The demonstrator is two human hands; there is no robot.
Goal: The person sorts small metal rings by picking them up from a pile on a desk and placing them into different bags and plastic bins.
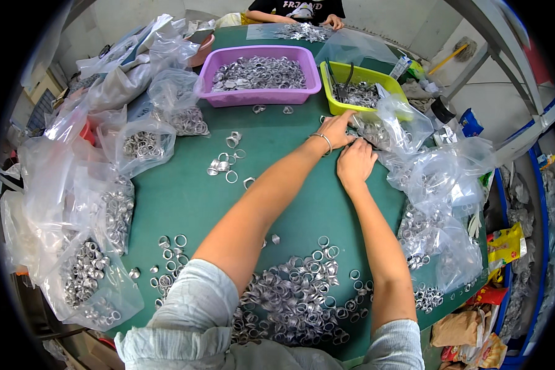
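My left hand (337, 131), with a bangle at its wrist, reaches to the near side of the yellow-green basin (367, 80). Just below it, my right hand (355, 163) has its fingers bent. Both are at the end of a clear plastic bag of metal rings (376, 134) that leans by the basin. The fingers of both hands look closed, but whatever is between them is hidden. Below my forearms spreads a big loose pile of silvery rings (296, 296). A few more rings (222, 163) lie left of my left forearm.
A purple basin (262, 97) full of rings stands at the far side of the green table (185, 191). Clear bags of rings line the left edge (83, 271) and right edge (425, 219). Across the table, a person's hand (333, 22) rests near metal pieces (303, 32).
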